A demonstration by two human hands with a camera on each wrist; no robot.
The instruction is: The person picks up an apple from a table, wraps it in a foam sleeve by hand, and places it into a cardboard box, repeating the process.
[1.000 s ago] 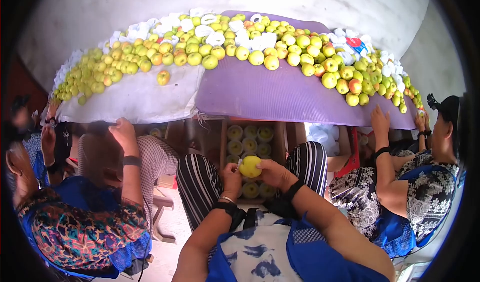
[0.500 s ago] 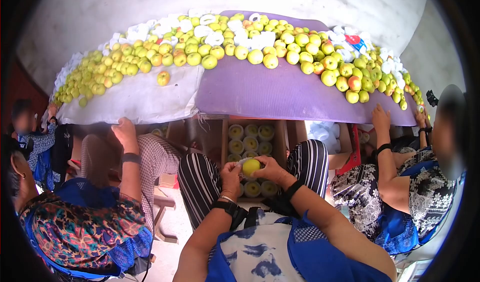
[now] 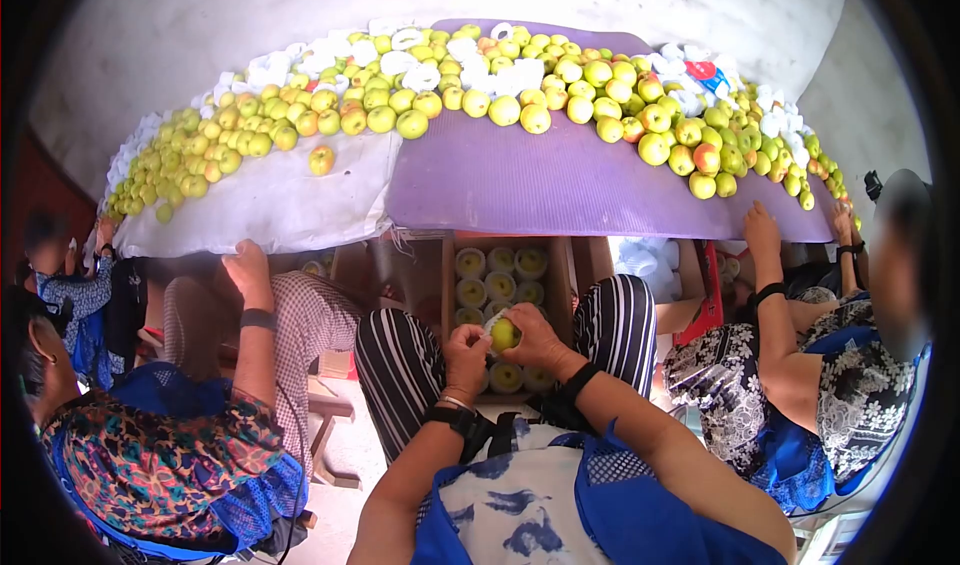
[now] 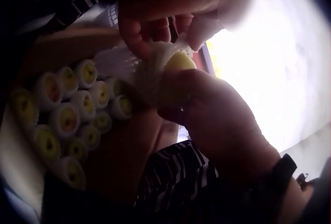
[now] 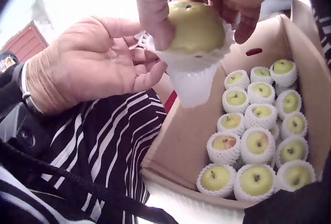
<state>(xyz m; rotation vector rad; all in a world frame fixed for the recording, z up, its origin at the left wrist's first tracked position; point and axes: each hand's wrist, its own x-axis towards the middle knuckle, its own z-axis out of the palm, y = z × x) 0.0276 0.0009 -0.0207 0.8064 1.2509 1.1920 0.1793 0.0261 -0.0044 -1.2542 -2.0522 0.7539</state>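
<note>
A yellow-green apple [image 5: 199, 27] sits partly inside a white foam net sleeve [image 5: 192, 84], whose narrow end hangs below the fruit. My right hand [image 3: 545, 343] grips the apple from above, thumb on one side and fingers on the other. With thumb and fingertips my left hand [image 3: 465, 360] pinches the sleeve's rim at the side. Both hands are over my lap, above the near part of a cardboard box [image 5: 181, 146]. Rows of apples in foam nets [image 5: 257, 181] fill that box, stems up.
Beyond the box, a table with a purple mat [image 3: 500, 180] and white cloth [image 3: 270, 190] bears many loose apples [image 3: 410, 125] and foam nets. A box of white nets [image 3: 645, 265] stands at the right. People sit on both sides, their arms [image 3: 770, 305] reaching to the table edge.
The apple has gone from bare between both hands to partly inside the foam net. My right hand has turned over the top of it; my left keeps its pinch on the net.
</note>
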